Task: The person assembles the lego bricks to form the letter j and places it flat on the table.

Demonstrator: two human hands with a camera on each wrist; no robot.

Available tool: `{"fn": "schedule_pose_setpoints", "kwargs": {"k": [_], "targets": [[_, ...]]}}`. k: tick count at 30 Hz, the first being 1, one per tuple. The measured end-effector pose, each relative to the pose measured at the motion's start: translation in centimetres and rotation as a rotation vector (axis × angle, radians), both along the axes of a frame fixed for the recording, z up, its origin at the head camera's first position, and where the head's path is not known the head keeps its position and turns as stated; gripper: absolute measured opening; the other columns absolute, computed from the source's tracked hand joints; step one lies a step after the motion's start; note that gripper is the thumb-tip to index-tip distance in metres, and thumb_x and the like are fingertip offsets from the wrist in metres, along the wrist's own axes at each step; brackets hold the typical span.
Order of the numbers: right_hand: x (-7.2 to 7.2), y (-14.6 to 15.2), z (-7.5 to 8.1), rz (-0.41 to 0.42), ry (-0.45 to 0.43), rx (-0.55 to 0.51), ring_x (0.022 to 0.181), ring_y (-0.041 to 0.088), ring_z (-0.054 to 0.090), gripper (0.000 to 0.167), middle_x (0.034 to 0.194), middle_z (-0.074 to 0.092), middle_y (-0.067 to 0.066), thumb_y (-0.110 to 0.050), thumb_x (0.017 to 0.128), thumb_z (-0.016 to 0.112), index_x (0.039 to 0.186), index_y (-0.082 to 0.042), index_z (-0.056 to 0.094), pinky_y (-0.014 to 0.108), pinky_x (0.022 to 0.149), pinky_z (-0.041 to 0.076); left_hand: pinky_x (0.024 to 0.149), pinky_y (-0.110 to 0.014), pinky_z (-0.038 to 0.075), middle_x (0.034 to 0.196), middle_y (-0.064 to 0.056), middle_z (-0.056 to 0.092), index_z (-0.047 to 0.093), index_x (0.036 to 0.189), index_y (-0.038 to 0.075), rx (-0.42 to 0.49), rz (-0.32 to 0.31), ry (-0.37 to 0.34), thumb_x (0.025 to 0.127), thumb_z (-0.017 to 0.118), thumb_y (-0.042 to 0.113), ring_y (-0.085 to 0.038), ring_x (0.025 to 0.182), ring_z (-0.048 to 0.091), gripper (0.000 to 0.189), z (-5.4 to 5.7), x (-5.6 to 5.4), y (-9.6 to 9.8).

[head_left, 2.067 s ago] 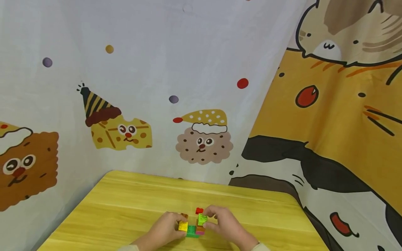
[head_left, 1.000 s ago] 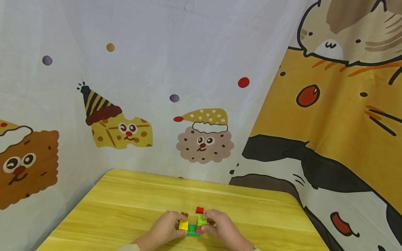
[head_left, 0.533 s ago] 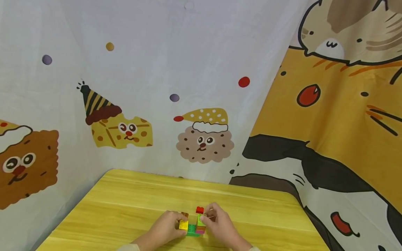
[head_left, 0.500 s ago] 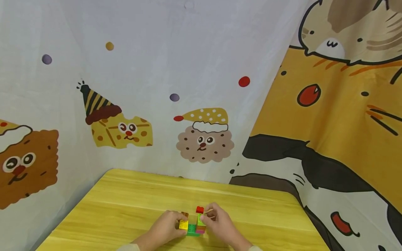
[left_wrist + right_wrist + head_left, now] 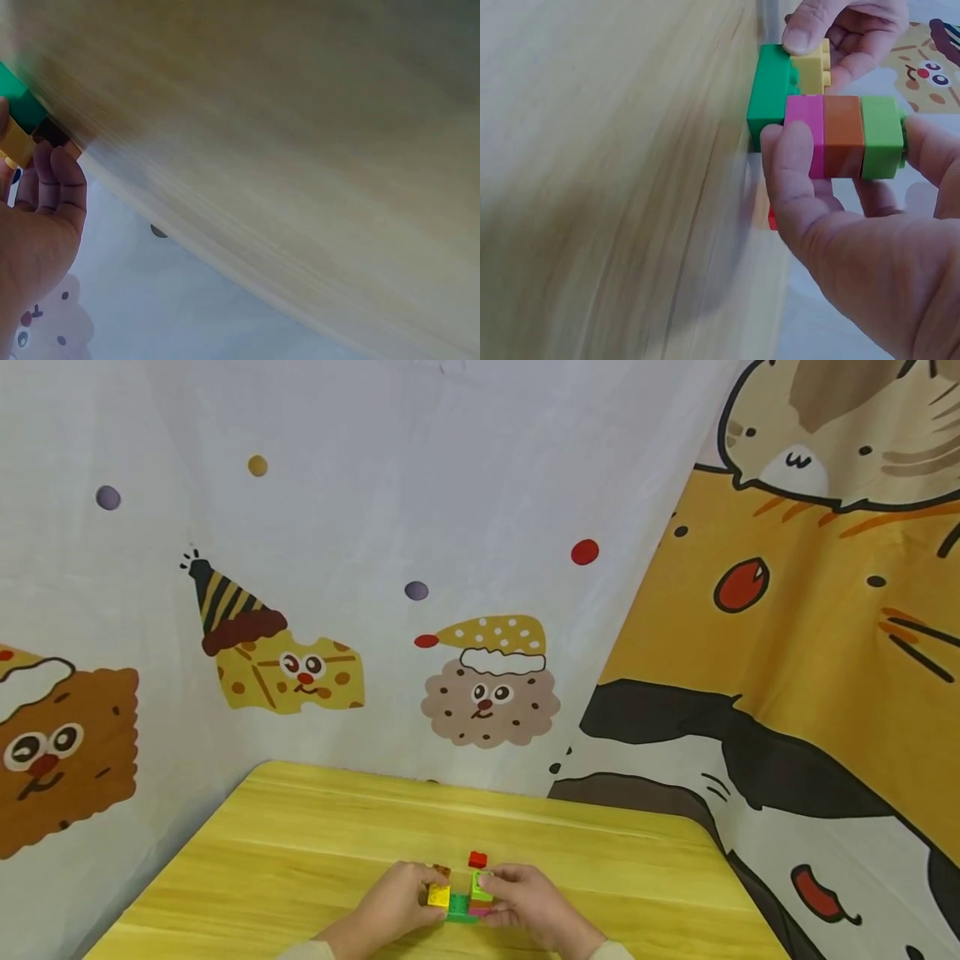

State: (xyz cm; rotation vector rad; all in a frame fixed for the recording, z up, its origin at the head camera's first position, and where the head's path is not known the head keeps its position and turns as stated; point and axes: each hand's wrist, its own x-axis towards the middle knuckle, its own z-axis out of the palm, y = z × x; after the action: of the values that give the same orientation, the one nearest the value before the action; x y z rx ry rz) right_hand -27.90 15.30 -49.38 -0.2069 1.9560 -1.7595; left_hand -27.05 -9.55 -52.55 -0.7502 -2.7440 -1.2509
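Observation:
A long green toy building brick (image 5: pixel 769 82) forms the base of a small U-shaped build on the table. At its left end stands a yellow brick (image 5: pixel 438 896), which my left hand (image 5: pixel 390 897) holds between thumb and fingers. On the right end rises a stack of pink (image 5: pixel 817 142), orange (image 5: pixel 842 142) and lime green (image 5: pixel 881 142) bricks, flush with one another. My right hand (image 5: pixel 538 902) grips this stack from top to bottom: thumb on the lime studs, fingertips down by the pink and green bricks.
A loose red brick (image 5: pixel 477 859) lies just beyond the stack. Behind the yellow brick sits a brown brick (image 5: pixel 441 870), partly hidden by the left hand. The wooden table (image 5: pixel 337 810) ends at a cartoon-printed cloth backdrop (image 5: pixel 337 527).
The lime green brick, tilted earlier, now sits level on the orange one. My right hand's fingers have come down from above to the stack's base. The left hand keeps its place.

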Motion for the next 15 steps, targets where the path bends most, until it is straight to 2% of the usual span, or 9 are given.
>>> {"fn": "schedule_pose_setpoints", "kwargs": {"k": [8, 11, 13, 15], "targets": [[-0.12, -0.6, 0.18, -0.039, 0.002, 0.009, 0.089, 0.028, 0.064, 0.06, 0.114, 0.061, 0.022, -0.029, 0.096, 0.067, 0.131, 0.017, 0.05, 0.041, 0.079, 0.057, 0.059, -0.02, 0.049, 0.094, 0.008, 0.07, 0.076, 0.106, 0.007, -0.006, -0.001, 0.01, 0.076, 0.087, 0.019, -0.003, 0.068, 0.055, 0.034, 0.0, -0.13, -0.03], [-0.11, -0.65, 0.14, -0.043, -0.011, 0.002, 0.089, 0.028, 0.066, 0.055, 0.112, 0.063, 0.023, -0.028, 0.096, 0.067, 0.128, 0.015, 0.053, 0.041, 0.079, 0.057, 0.061, -0.02, 0.049, 0.096, 0.009, 0.07, 0.075, 0.107, 0.008, -0.006, -0.013, 0.002, 0.077, 0.087, 0.026, -0.002, 0.07, 0.055, 0.037, 0.1, -0.16, -0.23], [-0.15, -0.59, 0.09, -0.044, -0.024, -0.006, 0.089, 0.027, 0.066, 0.054, 0.111, 0.064, 0.023, -0.028, 0.096, 0.067, 0.128, 0.013, 0.054, 0.041, 0.08, 0.057, 0.06, -0.023, 0.051, 0.096, 0.007, 0.07, 0.075, 0.109, 0.008, 0.016, -0.028, -0.01, 0.081, 0.083, 0.031, -0.005, 0.068, 0.056, 0.037, 0.27, -0.24, -0.47], [-0.19, -0.5, 0.05, -0.044, -0.033, -0.012, 0.089, 0.026, 0.065, 0.054, 0.112, 0.064, 0.022, -0.029, 0.095, 0.068, 0.129, 0.012, 0.054, 0.041, 0.08, 0.057, 0.065, -0.027, 0.054, 0.1, 0.004, 0.072, 0.075, 0.11, 0.008, 0.02, -0.002, 0.023, 0.087, 0.076, 0.033, -0.008, 0.074, 0.061, 0.034, 0.48, -0.45, -0.79]]}}
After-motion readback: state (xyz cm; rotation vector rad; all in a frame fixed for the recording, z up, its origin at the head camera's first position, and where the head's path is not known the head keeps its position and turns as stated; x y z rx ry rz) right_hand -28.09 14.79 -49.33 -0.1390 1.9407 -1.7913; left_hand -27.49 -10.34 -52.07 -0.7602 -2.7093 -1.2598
